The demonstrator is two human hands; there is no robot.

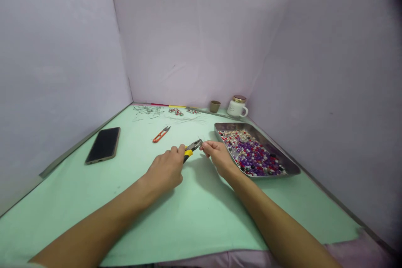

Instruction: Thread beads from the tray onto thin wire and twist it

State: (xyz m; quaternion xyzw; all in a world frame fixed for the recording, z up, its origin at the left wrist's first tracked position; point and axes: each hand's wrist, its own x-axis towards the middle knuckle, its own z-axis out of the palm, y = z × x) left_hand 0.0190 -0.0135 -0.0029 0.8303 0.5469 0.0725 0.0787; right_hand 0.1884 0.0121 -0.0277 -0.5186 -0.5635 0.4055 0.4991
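My left hand (pixel 166 169) is wrapped round the yellow-and-black handles of a pair of pliers (pixel 194 145). The jaws point right and touch, or nearly touch, the fingertips of my right hand (pixel 221 158). Those fingers are pinched on a thin wire (pixel 202 138), which shows only as a faint line by the jaws. Whether the jaws grip the wire is too small to tell. Just right of my right hand stands a metal tray (pixel 286 166) of mixed purple, red, white and black beads (pixel 256 153).
Orange thread snips (pixel 161 134) and a phone (pixel 104 144) lie to the left. Toward the back are loose wire pieces (pixel 149 110), beaded pieces (pixel 176 112), a small brown cup (pixel 215 106) and a lidded white mug (pixel 236 107). Pale walls (pixel 201 42) enclose the green-covered table (pixel 194 222).
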